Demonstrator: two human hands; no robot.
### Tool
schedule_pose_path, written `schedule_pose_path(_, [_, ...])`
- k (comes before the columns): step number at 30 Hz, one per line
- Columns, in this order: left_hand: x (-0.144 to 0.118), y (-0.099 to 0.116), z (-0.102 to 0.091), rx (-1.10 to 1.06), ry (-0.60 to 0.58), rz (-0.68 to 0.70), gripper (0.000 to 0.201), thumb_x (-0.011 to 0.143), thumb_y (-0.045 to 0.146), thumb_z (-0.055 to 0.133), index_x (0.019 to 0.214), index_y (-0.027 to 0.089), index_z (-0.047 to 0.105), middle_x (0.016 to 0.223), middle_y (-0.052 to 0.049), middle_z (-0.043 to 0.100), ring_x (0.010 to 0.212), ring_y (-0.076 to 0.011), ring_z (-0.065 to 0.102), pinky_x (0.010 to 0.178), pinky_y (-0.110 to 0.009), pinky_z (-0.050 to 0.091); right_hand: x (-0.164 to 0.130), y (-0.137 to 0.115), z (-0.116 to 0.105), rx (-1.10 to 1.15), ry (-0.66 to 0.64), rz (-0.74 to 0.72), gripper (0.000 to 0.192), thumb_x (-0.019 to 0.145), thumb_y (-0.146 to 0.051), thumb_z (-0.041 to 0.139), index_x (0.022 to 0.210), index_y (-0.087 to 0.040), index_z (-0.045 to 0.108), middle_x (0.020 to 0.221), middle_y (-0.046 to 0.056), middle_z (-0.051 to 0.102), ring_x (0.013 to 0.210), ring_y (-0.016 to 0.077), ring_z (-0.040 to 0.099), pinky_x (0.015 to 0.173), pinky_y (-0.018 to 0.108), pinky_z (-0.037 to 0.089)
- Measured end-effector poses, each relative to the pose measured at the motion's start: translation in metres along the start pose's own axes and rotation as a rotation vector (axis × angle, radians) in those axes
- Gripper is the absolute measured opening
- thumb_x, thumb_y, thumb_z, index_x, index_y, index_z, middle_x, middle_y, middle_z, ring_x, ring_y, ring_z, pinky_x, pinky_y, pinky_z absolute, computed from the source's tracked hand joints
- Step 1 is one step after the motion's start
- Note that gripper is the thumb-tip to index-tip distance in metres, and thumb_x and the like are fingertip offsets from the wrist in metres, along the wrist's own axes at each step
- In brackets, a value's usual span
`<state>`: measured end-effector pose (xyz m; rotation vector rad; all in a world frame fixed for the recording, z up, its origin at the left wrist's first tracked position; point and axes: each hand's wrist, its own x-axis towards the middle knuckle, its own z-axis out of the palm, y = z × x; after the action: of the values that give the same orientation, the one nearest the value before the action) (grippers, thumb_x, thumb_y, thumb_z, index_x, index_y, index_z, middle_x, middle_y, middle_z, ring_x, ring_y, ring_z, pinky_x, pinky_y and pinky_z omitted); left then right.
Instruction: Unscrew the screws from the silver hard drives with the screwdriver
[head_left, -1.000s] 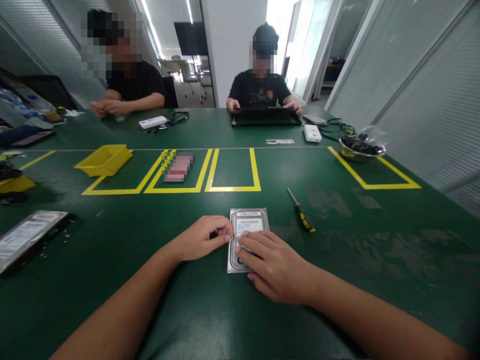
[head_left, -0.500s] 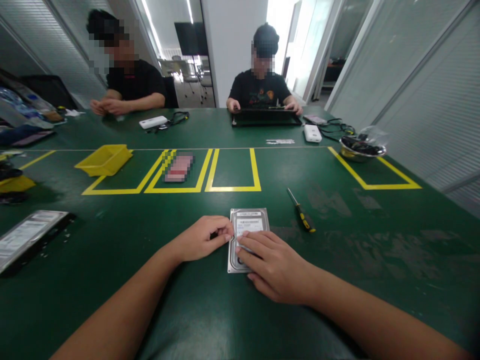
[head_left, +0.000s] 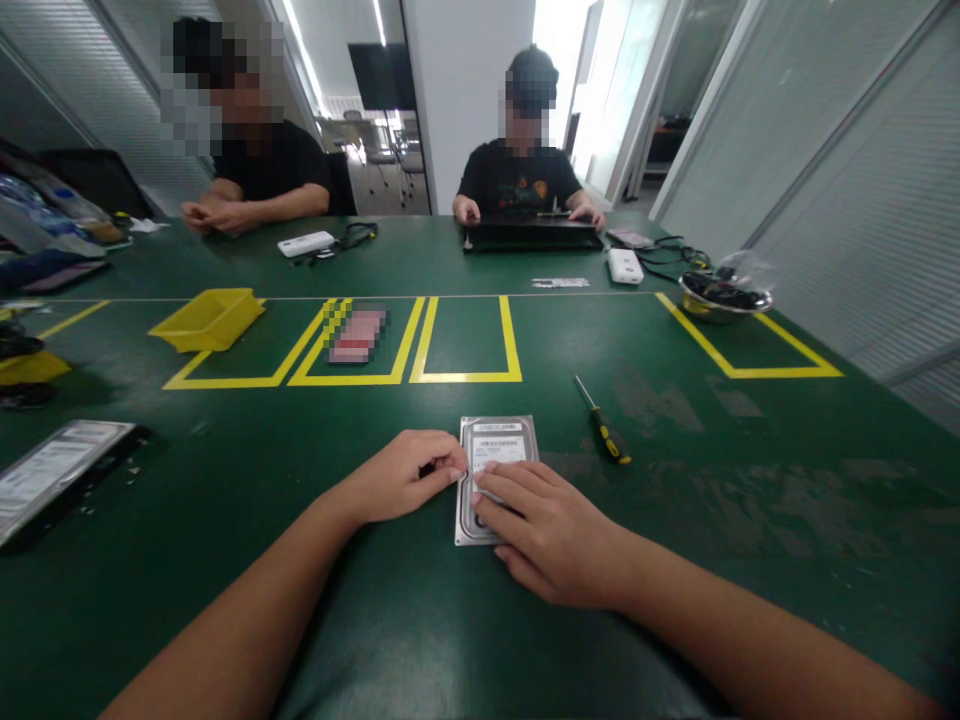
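Note:
A silver hard drive (head_left: 498,428) with a white label lies on the green table in front of me. My left hand (head_left: 409,475) is closed, its thumb and fingertips pinching at the drive's left edge. Across the lower right part of the drive lies my right hand (head_left: 551,525), its fingers bent over the label and its thumb by the bottom edge, holding it. Part of the drive is hidden under this hand. To the right rests a black and yellow screwdriver (head_left: 609,433), apart from both hands.
Another hard drive (head_left: 64,465) sits at the left. Further back are a yellow bin (head_left: 208,318), a pink pixelated object (head_left: 358,335), yellow tape outlines and a metal bowl (head_left: 724,308) of dark items. Across the table, one person holds a black panel (head_left: 532,236); another sits left.
My hands and the hard drive stay where they were. Across the table, the black panel has tilted slightly in the person's hands.

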<state>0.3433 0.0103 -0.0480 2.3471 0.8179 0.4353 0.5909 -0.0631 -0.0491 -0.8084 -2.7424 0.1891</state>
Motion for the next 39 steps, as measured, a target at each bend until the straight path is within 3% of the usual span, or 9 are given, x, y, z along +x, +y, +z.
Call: schedule_pose_path(39, [0.0008,-0.0008,-0.0011,-0.106,-0.007,-0.040,0.012,0.094,0.024,0.056,0.090,0.016,0.065,0.084,-0.001,0.063,0.074,-0.0120,0.056,0.069,-0.024,0.042,-0.0008,-0.0009,0.0001,0.003,0.019,-0.007,0.047,0.090,-0.026,0.052,0.134,-0.011,0.052,0.140,0.015,0.051,0.134,0.0302,0.041,0.113,0.047,0.034])
